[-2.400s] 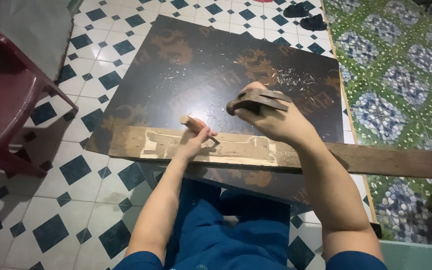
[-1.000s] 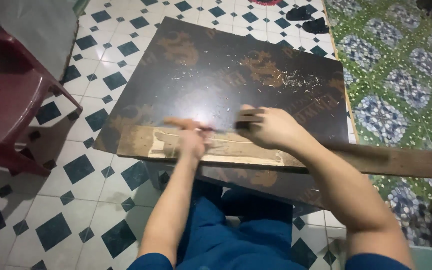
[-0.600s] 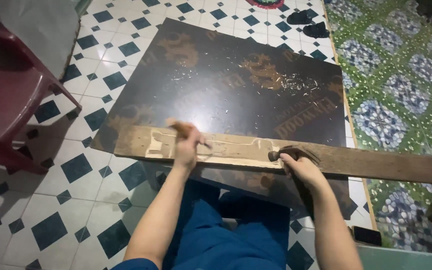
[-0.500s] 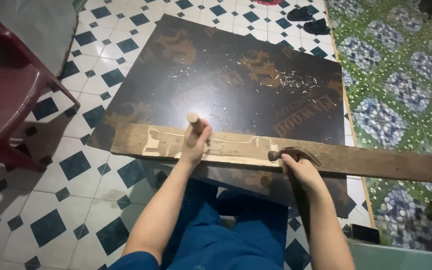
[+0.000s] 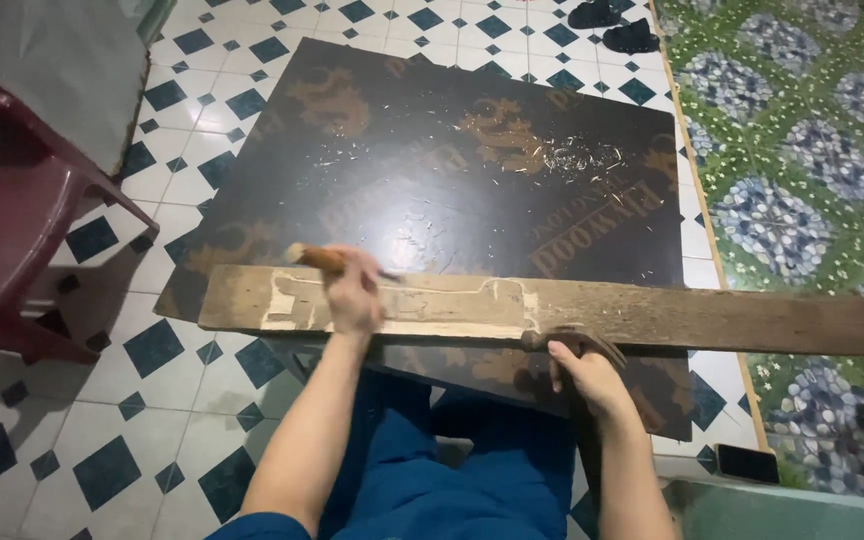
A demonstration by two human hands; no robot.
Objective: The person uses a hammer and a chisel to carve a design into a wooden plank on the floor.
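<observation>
A long wooden plank (image 5: 592,312) lies crosswise over a dark plywood board (image 5: 432,170) that rests on the tiled floor (image 5: 82,420). The plank runs from the left part of the board out past its right edge, over a green patterned mat (image 5: 802,200). Its left stretch shows pale scraped patches; the right stretch is darker.

The left hand (image 5: 354,296) rests on the plank's left part, fingers clenched around a tool with a wooden handle (image 5: 314,258); the handle sticks out to the left and away from the person, and the working end is hidden by the hand. The right hand (image 5: 584,368) sits at the plank's near edge, about the middle of its length, fingers curled around a dark curved metal tool (image 5: 582,338) that touches the plank; what kind of tool it is cannot be told.

Pale shavings (image 5: 582,158) lie scattered on the board's far right part. A red plastic chair (image 5: 12,220) stands on the floor to the left. Dark shoes (image 5: 614,24) lie at the far edge of the tiles. The person's blue trousers (image 5: 452,470) show below the plank.
</observation>
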